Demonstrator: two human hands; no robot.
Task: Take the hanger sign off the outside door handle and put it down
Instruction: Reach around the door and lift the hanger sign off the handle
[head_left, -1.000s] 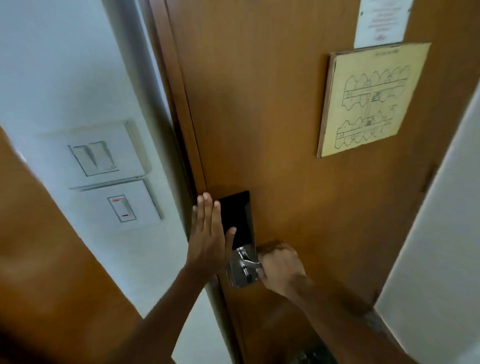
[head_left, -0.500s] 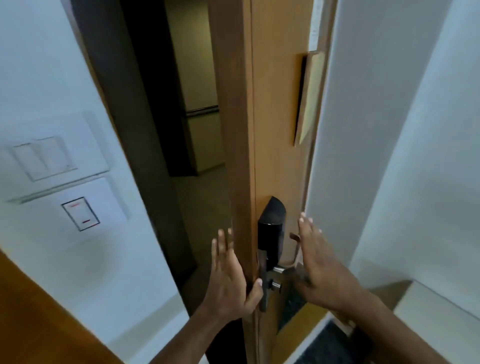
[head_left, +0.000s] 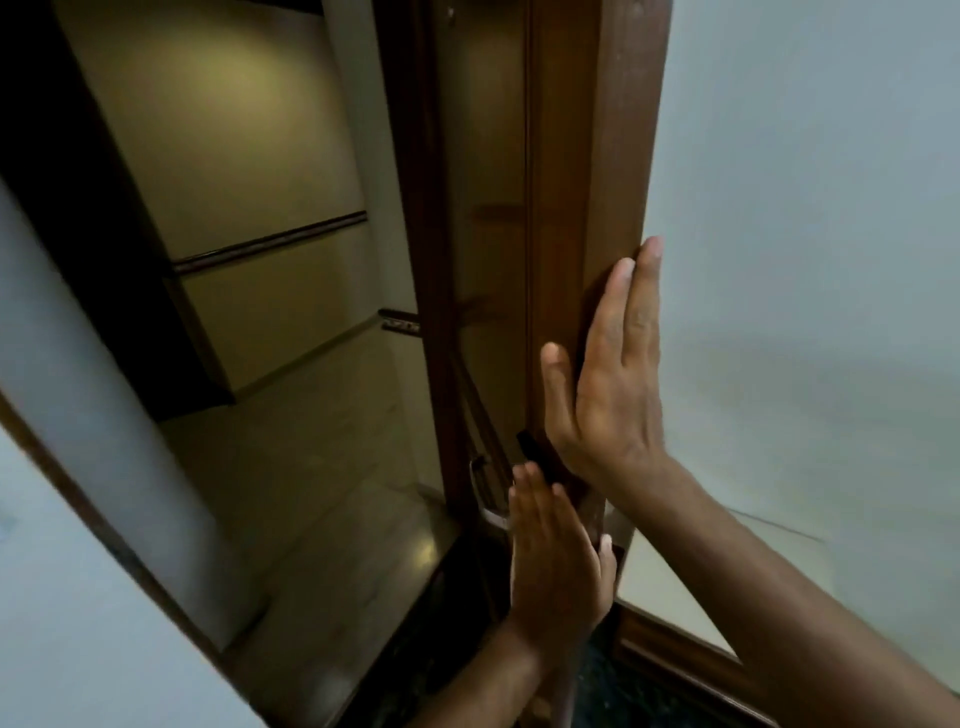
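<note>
Door (head_left: 561, 208) edge-on, right hand (head_left: 608, 384) flat on it and left hand (head_left: 556, 561) spread, empty, near outside handle (head_left: 485, 491); sign not visible, presumably there, likely light card, best lifted by its loop.

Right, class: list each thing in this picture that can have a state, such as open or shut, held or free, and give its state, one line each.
Door: open, seen edge-on, hallway visible past it.
Right hand: open and flat, palm on the door's edge, no grip on anything.
Left hand: open, fingers straight, beside the lock, holding nothing.
Outside handle: partly visible, untouched.
Hanger sign: cannot be made out in this view.
</note>
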